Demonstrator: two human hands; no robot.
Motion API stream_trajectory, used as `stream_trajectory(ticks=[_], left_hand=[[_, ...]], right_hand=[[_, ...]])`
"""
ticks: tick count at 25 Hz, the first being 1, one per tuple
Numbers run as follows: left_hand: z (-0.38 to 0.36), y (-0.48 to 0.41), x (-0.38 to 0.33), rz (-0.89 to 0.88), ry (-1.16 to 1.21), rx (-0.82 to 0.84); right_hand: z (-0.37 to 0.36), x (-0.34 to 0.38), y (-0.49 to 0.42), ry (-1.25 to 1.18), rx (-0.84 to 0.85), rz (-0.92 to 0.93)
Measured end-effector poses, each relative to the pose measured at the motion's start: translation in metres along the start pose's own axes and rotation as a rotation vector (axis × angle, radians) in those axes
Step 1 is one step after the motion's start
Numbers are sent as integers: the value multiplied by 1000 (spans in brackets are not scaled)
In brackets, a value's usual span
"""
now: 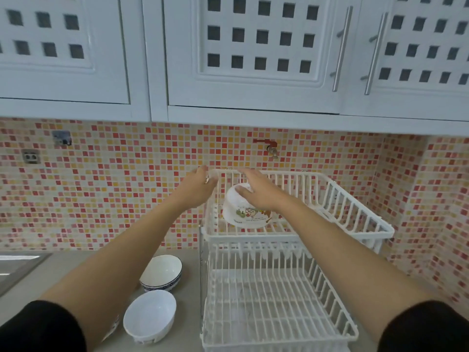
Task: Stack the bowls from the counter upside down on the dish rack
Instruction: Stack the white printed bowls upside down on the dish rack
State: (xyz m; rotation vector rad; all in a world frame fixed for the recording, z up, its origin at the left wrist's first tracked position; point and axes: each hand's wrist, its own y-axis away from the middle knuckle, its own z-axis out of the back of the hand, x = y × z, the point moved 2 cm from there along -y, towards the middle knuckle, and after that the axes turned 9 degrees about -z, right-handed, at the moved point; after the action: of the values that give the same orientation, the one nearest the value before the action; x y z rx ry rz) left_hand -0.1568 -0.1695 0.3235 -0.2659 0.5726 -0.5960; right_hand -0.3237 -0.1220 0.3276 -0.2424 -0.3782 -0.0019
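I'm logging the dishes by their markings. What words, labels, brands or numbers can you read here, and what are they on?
No text here can be read for certain.
Cartoon bowl, upside down in the top tier of the dish rack under the right hand: small dark print beside the cartoon figures, too small and blurred to read.
Plain white bowl and blue-rimmed bowl on the counter: no lettering visible.
Cabinets, tiles: none.
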Motion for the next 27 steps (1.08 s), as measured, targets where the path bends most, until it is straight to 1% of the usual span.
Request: stream_trajectory(ticks=[3, 5, 7, 10, 12, 16, 19, 23, 25, 27], left_hand=[[17, 34, 22, 12, 53, 6], [29, 57, 41, 32, 68, -6], [39, 78, 63, 87, 61, -20], [39, 109, 96, 163, 25, 9], [33, 127, 120, 224, 10, 38], [-7, 158, 164, 394, 39, 119], [-53, 180, 193, 522, 115, 143], [-123, 198, 236, 704, 133, 245], [-151, 200, 256, 820, 170, 256], [-174, 200, 269, 902, 236, 232]], right_hand=[[-22, 46, 11, 11, -74, 35], [-38, 77, 17, 16, -92, 43], [-55, 106, 20, 9, -64, 42], [-89, 137, 22, 24, -39, 69], [-120, 148, 20, 19, 6, 51], [-191, 139, 17, -78, 94, -73], [-252, 111, 14, -143, 169, -243], [-331, 72, 5, -206, 294, -428], [-361, 56, 1, -197, 365, -532], [-386, 43, -2, -184, 419, -609]])
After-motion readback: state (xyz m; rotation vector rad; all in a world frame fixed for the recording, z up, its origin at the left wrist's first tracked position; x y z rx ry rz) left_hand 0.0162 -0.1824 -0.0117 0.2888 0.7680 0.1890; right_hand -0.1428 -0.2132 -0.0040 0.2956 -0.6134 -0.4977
